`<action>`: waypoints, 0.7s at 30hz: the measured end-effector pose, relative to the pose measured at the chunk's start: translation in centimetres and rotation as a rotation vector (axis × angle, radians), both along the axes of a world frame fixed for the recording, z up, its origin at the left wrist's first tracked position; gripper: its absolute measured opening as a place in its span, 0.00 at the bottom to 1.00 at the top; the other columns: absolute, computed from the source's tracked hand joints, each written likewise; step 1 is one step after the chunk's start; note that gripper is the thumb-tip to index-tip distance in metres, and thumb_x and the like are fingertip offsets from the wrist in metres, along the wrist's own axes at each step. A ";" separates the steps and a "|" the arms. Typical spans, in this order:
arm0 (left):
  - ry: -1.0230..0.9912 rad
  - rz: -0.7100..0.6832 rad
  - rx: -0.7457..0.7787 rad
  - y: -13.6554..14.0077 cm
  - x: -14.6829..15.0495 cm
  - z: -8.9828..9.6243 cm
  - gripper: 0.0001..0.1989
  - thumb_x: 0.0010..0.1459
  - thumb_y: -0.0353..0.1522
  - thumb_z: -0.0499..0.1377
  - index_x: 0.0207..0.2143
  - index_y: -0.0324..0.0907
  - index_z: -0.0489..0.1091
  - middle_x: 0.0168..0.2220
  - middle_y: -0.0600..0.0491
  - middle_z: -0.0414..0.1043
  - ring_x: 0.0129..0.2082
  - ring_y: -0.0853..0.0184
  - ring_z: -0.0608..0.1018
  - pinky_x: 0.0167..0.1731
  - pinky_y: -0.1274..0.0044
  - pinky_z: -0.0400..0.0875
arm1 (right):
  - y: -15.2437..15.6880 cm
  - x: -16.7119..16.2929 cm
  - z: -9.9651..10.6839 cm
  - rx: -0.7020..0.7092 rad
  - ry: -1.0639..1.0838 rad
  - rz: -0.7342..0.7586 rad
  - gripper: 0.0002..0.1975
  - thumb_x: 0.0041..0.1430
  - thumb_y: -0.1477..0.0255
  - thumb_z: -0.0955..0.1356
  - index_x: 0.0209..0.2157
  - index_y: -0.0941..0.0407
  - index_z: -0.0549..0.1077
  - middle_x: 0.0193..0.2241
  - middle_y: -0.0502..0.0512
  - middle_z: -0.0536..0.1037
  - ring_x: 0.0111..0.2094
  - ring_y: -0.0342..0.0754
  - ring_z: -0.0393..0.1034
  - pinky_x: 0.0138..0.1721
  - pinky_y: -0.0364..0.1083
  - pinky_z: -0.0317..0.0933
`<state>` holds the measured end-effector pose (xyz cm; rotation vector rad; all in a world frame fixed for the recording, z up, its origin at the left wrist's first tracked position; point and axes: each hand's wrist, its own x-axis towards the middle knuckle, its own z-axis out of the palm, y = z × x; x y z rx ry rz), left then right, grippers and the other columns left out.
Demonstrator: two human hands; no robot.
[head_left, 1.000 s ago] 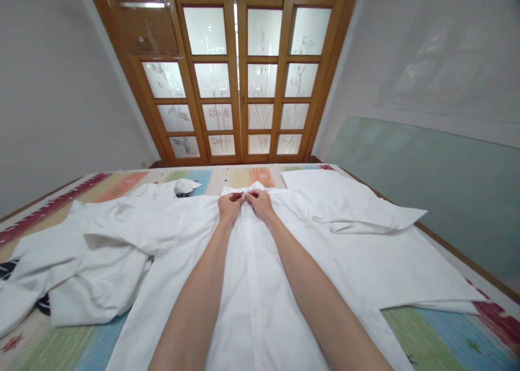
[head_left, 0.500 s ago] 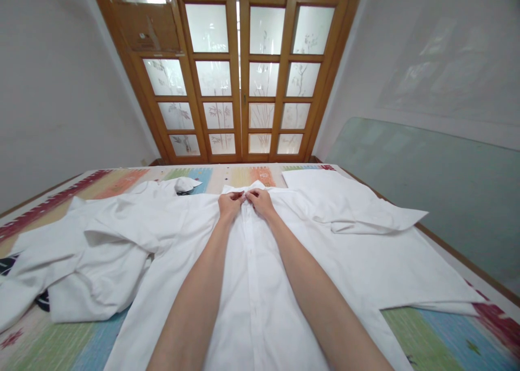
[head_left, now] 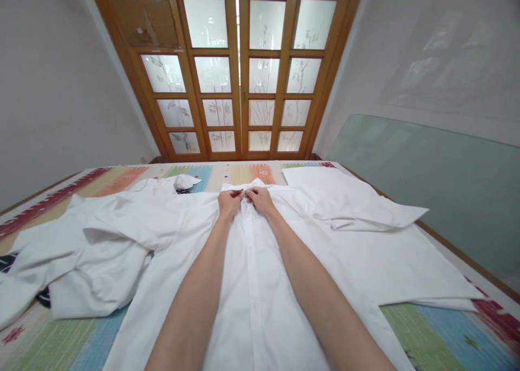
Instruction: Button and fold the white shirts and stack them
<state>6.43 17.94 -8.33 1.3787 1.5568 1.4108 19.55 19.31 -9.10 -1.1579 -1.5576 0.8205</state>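
Note:
A white button-front shirt (head_left: 254, 284) lies spread front side up, its collar (head_left: 255, 183) at the far end and its placket running toward me. My left hand (head_left: 230, 202) pinches the fabric at the top of the placket, just below the collar. Close against it from the right, my right hand (head_left: 259, 199) pinches the same spot. The fingertips of both hands nearly meet there. Whatever small part, such as a button, sits between the fingers is hidden.
More white cloth (head_left: 101, 252) lies crumpled on the left, with dark patterned pieces under it. A folded white cloth (head_left: 345, 197) rests on the right. Beneath everything is a colourful striped cover (head_left: 52, 338). A pale green board (head_left: 426, 170) leans along the right wall; wooden glass doors (head_left: 239, 105) stand behind.
Both hands stay at the collar, with only slight finger movement. The view has tilted a little, so the doors sit slightly higher in the picture.

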 end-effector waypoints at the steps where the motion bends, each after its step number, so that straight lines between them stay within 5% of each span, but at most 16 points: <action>1: -0.029 0.004 -0.005 0.2 0.0 -0.2 0.10 0.44 0.26 0.67 0.32 0.37 0.80 0.34 0.46 0.81 0.36 0.61 0.81 0.42 0.74 0.73 | 0.0 -0.1 -0.1 -0.006 0.007 -0.007 0.09 0.50 0.69 0.66 0.24 0.58 0.75 0.17 0.48 0.74 0.21 0.42 0.66 0.27 0.41 0.59; 14: -0.253 -0.051 0.014 1.1 -0.1 -1.0 0.13 0.38 0.28 0.70 0.31 0.36 0.78 0.32 0.47 0.80 0.33 0.64 0.80 0.38 0.74 0.74 | -0.3 -0.6 -0.1 0.143 -0.044 -0.108 0.05 0.47 0.72 0.69 0.25 0.58 0.75 0.23 0.51 0.77 0.25 0.43 0.68 0.31 0.42 0.62; 21: -0.221 -0.100 0.015 0.9 -0.1 -0.5 0.09 0.46 0.25 0.61 0.33 0.35 0.77 0.28 0.49 0.78 0.25 0.70 0.76 0.31 0.77 0.72 | -0.2 -0.6 -0.1 0.137 -0.100 -0.115 0.05 0.47 0.76 0.66 0.26 0.58 0.75 0.24 0.51 0.78 0.26 0.43 0.69 0.33 0.42 0.62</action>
